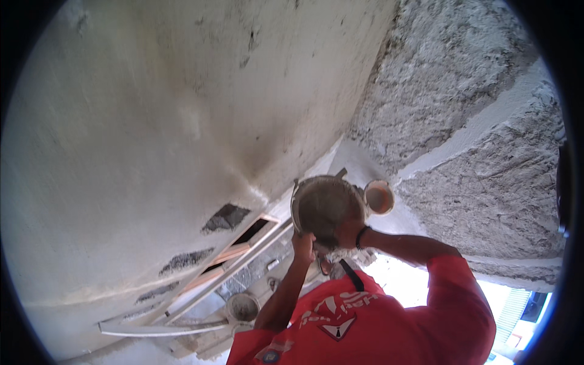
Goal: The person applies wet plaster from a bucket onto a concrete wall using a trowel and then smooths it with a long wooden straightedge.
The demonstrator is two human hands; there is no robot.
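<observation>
Neither of my hands is in view. A person in a red shirt stands at the lower middle with both arms raised. That person's hands grip a round metal pan smeared with grey mortar, held up at head height so that it hides the head. One wrist carries a dark band. A small round container shows just beside the pan's right rim.
A smooth pale plastered wall fills the left. Rough grey plaster covers the surface at the right. Pale planks and a frame run along the lower left, with a mortar-stained bucket near them. Bright daylight shows at the lower right.
</observation>
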